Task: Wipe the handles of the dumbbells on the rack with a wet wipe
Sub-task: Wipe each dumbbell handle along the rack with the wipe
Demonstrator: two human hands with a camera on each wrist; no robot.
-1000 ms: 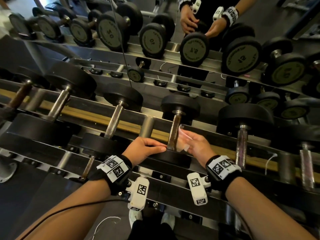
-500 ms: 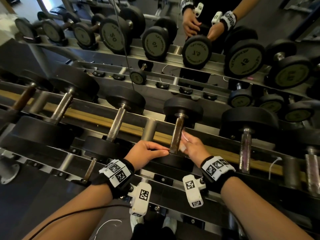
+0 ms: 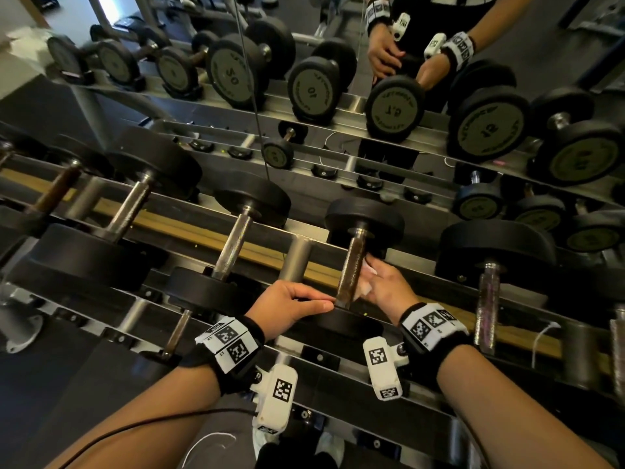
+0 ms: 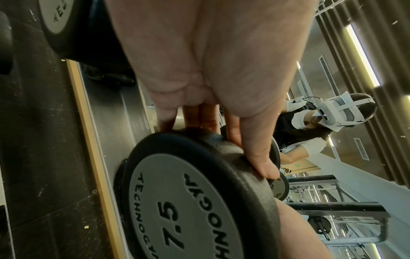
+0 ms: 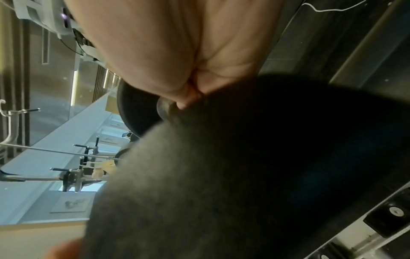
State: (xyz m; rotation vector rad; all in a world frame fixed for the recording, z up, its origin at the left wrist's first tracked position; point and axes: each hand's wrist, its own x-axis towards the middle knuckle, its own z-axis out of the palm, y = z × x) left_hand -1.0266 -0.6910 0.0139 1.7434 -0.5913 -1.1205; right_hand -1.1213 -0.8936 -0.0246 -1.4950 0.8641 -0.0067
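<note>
A black dumbbell marked 7.5 [image 4: 188, 201] lies on the rack's upper tier. Its worn metal handle [image 3: 351, 265] runs away from me. My left hand [image 3: 314, 301] grips the near weight head [image 3: 345, 324], with the thumb [image 4: 261, 157] on the rim and the fingers curled over the far side. My right hand [image 3: 375, 279] presses a white wet wipe [image 3: 363, 287] against the handle's right side, fingers reaching under it. In the right wrist view only my palm [image 5: 199, 43] and the blurred dark weight head [image 5: 266, 157] show; the wipe is hidden there.
More dumbbells lie on the same tier: two handles to the left [image 3: 233, 245] [image 3: 130, 208], one to the right [image 3: 487, 299]. A steel rack rail [image 3: 297, 257] runs across. A mirror behind shows the reflected rack and my hands [image 3: 395, 110].
My right hand has closed in against the handle, so less of the wipe shows than a second ago. The left hand stays on the near weight head.
</note>
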